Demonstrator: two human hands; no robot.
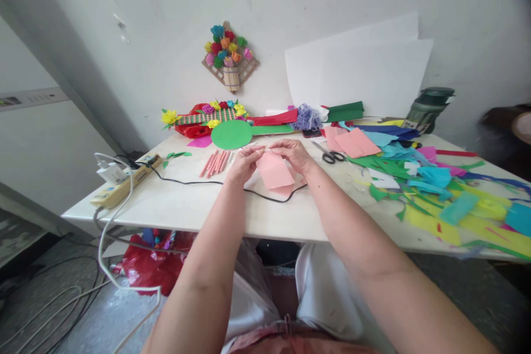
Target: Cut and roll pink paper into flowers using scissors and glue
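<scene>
A small piece of pink crepe paper (pixel 274 171) hangs between my two hands over the middle of the table. My left hand (pixel 248 161) pinches its upper left edge, and my right hand (pixel 292 154) grips the upper right edge. Just left of my hands lie several rolled pink paper sticks (pixel 215 164). Right of my right hand are black-handled scissors (pixel 332 156), with a stack of pink paper pieces (pixel 357 142) behind them. A green paper disc (pixel 231 134) lies beyond my left hand.
A black cable (pixel 188 182) crosses the table in front of my hands from a power strip (pixel 124 185). Coloured paper scraps (pixel 431 177) cover the right side, near a green bottle (pixel 429 108). Paper flowers (pixel 228 44) hang on the wall.
</scene>
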